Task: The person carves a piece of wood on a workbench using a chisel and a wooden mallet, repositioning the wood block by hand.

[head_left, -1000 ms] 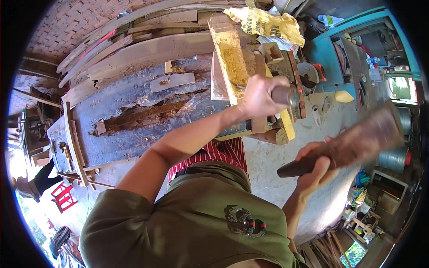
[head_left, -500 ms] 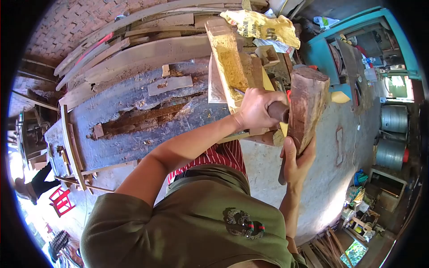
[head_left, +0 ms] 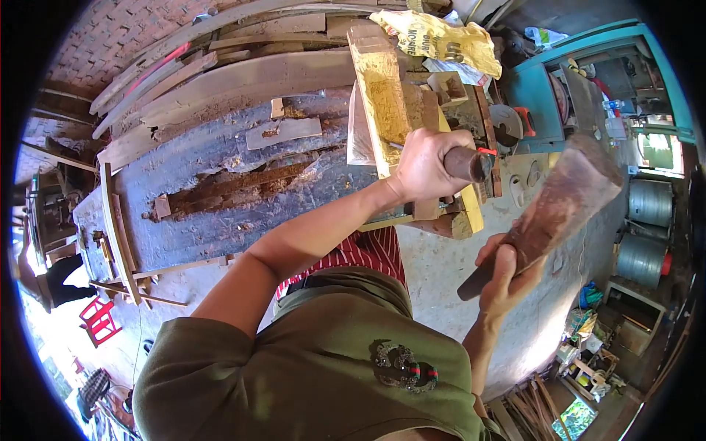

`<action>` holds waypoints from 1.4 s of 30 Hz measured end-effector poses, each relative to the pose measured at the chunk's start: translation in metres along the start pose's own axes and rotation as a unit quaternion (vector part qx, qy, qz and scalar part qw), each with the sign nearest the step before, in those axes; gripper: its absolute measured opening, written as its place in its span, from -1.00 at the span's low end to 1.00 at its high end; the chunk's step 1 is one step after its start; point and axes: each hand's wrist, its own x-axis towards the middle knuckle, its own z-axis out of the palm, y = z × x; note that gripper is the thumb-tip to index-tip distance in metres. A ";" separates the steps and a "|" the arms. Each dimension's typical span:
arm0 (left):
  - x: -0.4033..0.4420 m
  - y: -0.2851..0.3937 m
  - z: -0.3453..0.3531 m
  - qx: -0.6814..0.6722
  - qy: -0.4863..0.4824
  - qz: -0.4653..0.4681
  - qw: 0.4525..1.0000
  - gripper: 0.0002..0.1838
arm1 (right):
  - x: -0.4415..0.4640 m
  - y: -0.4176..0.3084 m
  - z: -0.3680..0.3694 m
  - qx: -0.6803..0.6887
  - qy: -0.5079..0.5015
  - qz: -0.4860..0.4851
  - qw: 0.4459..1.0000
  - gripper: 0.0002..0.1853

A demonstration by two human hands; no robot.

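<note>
My left hand is wrapped round the dark handle of a chisel. Its blade, mostly hidden by my fist, points left at a hollowed yellow wood block on the bench. Fingers closed, my right hand grips a heavy wooden mallet by its narrow lower end. The mallet is tilted up to the right, its thick head apart from the chisel's handle end and slightly blurred.
A worn dark workbench extends left, with long planks along its far side. A yellow sack lies behind the block. A circular disc and a small wooden box are nearby. Metal drums stand right; a red stool left.
The mallet has swung away from the chisel's handle end, out to the right, and now leans. My right hand moved right and slightly down with it. My left hand keeps its hold.
</note>
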 end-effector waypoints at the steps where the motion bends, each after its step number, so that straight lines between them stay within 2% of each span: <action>1: 0.004 -0.003 0.001 -0.005 0.009 -0.008 1.000 -0.74 | 0.002 0.005 0.013 -0.012 0.037 -0.016 0.999 -0.51; 2: 0.007 -0.004 0.003 -0.007 0.008 -0.006 1.000 -0.74 | 0.005 0.013 0.000 -0.117 -0.062 0.012 0.991 -0.48; 4: 0.014 -0.005 0.004 0.000 0.042 -0.001 0.999 -0.71 | 0.015 0.004 0.011 -0.117 -0.069 0.106 0.985 -0.47; 7: 0.018 -0.005 0.004 0.033 0.048 0.002 0.998 -0.68 | 0.022 0.004 0.016 -0.093 -0.050 0.066 0.992 -0.44; 10: 0.029 -0.008 0.005 0.021 0.038 0.000 0.999 -0.69 | 0.033 -0.003 0.024 -0.072 -0.060 0.104 0.990 -0.47; 12: 0.052 -0.012 -0.005 -0.048 0.049 -0.090 0.994 -0.72 | 0.033 0.001 0.022 -0.039 -0.057 0.106 0.992 -0.49; 14: 0.079 -0.013 -0.025 -0.137 0.107 -0.178 0.969 -0.80 | 0.029 0.004 0.019 -0.005 -0.061 0.111 0.992 -0.51; 16: 0.093 -0.025 -0.046 -0.203 0.127 -0.230 0.943 -0.85 | 0.023 0.007 0.015 0.043 -0.050 0.116 0.991 -0.52; 18: 0.098 -0.023 -0.055 -0.185 0.134 -0.222 0.948 -0.87 | 0.017 0.011 0.014 0.035 -0.034 0.116 0.992 -0.52; 20: 0.087 -0.015 -0.057 -0.149 0.110 -0.165 0.969 -0.81 | 0.012 0.015 0.011 0.018 -0.036 0.128 0.991 -0.54; 22: 0.071 0.003 -0.048 -0.144 0.121 -0.182 0.965 -0.81 | 0.007 0.018 0.010 0.026 -0.034 0.131 0.991 -0.54; 24: 0.055 -0.001 -0.039 -0.127 0.085 -0.154 0.976 -0.79 | 0.006 0.017 0.009 0.030 -0.028 0.132 0.990 -0.54; 25: 0.049 0.000 -0.029 -0.132 0.113 -0.082 0.981 -0.77 | 0.006 0.016 0.009 0.033 -0.026 0.127 0.991 -0.55; 26: 0.042 -0.001 -0.023 -0.134 0.112 -0.085 0.981 -0.77 | 0.005 0.013 0.009 0.035 -0.025 0.124 0.991 -0.56; 28: 0.030 0.000 -0.014 -0.037 0.032 -0.049 0.998 -0.79 | 0.003 0.005 0.005 0.045 0.005 0.078 0.996 -0.54; 29: 0.024 -0.004 -0.001 -0.048 0.097 0.025 0.994 -0.76 | 0.005 -0.004 0.002 0.060 0.005 0.024 0.998 -0.52; 30: 0.016 -0.004 0.002 -0.050 0.094 0.024 0.994 -0.76 | 0.006 -0.011 0.001 0.064 0.015 -0.004 0.998 -0.47; 32: 0.003 -0.004 0.009 -0.019 0.026 0.014 0.999 -0.74 | 0.013 -0.008 0.004 0.071 0.042 -0.123 0.989 -0.48; 34: -0.004 -0.004 0.012 -0.017 0.017 0.028 0.999 -0.73 | 0.010 0.000 0.009 0.030 0.013 -0.076 0.997 -0.48; 35: -0.006 -0.002 0.012 -0.004 0.024 0.050 0.998 -0.74 | 0.005 0.040 -0.005 -0.161 -0.037 -0.088 0.982 -0.52; 36: -0.009 0.001 0.010 0.010 0.033 0.071 0.997 -0.74 | 0.006 0.006 0.010 -0.081 -0.055 0.071 0.993 -0.54; 37: -0.012 0.004 0.007 0.007 -0.002 0.046 0.999 -0.74 | 0.004 0.004 0.009 -0.054 -0.043 0.074 0.995 -0.54; 38: -0.014 0.004 0.005 0.012 0.004 0.044 0.999 -0.74 | 0.002 0.003 0.008 -0.026 -0.034 0.079 0.996 -0.54; 40: -0.020 0.007 0.004 0.029 -0.026 0.060 0.997 -0.75 | -0.004 0.002 0.008 0.013 0.005 0.017 1.000 -0.62; 41: -0.023 0.003 0.008 0.012 -0.018 0.090 0.996 -0.74 | -0.003 0.000 0.014 0.020 0.029 -0.035 0.999 -0.57; 42: -0.026 0.001 0.009 0.012 -0.015 0.095 0.995 -0.74 | -0.001 0.001 0.014 0.020 0.028 -0.040 0.999 -0.57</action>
